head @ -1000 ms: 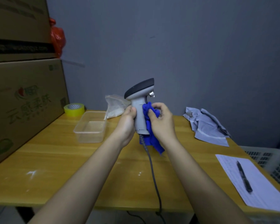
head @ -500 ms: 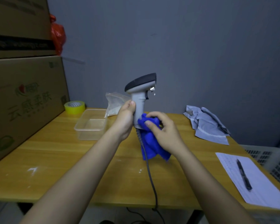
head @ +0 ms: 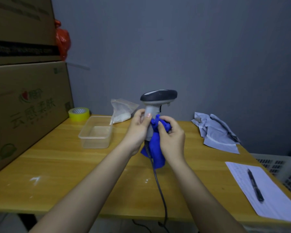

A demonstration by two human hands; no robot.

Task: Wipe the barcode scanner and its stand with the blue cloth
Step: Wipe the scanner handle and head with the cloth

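Note:
I hold the grey barcode scanner (head: 158, 98) upright above the wooden table (head: 57, 165), its dark head pointing right. My left hand (head: 139, 130) grips the grey handle from the left. My right hand (head: 172, 138) presses the bunched blue cloth (head: 155, 148) against the handle's right side, and the cloth's tail hangs below my hands. The scanner's dark cable (head: 160, 185) runs down over the table's front edge. No stand is visible.
A clear plastic tub (head: 96, 132), a yellow tape roll (head: 79, 114) and a plastic bag of white powder (head: 121, 111) sit at the back left by stacked cardboard boxes (head: 27, 101). Grey mailer bags (head: 215, 132) lie back right; paper (head: 265, 189) with a pen (head: 254, 184) front right.
My right hand has slid the cloth back up the handle after dropping to its base half a second ago. The scanner's head now sits level, tipped down from its earlier tilt.

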